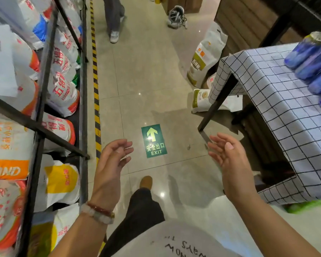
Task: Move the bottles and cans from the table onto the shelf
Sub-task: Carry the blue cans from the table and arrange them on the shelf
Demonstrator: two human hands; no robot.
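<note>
Between loads in a shop aisle: the person's left hand (112, 160) and right hand (230, 162) hang empty at 6 o'clock, fingers loosely spread. The blue plastic bottles (311, 60) lie in a row at 2 o'clock on the black-and-white checked tablecloth table (278, 101); the black metal shelf (39, 127) of white printed sacks stands at 9 o'clock. The next move likely calls for turning right and reaching for a bottle.
</note>
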